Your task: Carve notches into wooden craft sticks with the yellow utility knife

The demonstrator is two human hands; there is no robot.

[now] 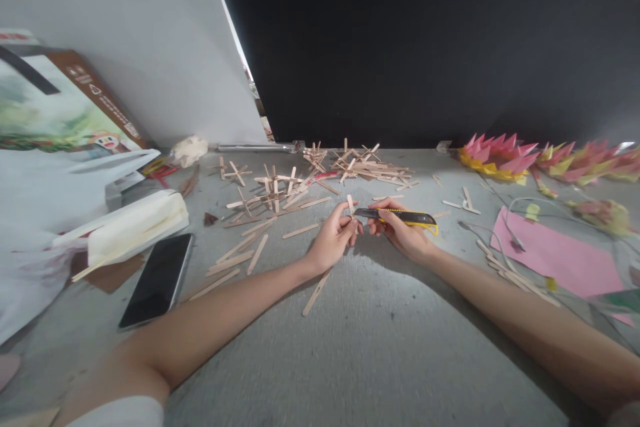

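My left hand (334, 237) is closed on a wooden craft stick (351, 203), which stands up between the fingers and thumb. From the other side, my right hand (399, 232) grips a yellow and black utility knife (413, 217). The knife's front end points left and reaches the stick; whether the edge cuts into it I cannot tell. Both hands are just above the grey surface. Below my left hand lies a loose craft stick (317, 293). Behind the hands is a heap of craft sticks (385, 170), some of them crossed together into small star-like shapes (275, 187).
At left lie a black phone (157, 280), a pale paper packet (145, 227) and a white plastic bag (40, 213). Pink and yellow paper flowers (500, 159) stand at the back right. A pink sheet (560, 253) and a cable (510, 213) lie at right. A black panel (425, 47) rises behind.
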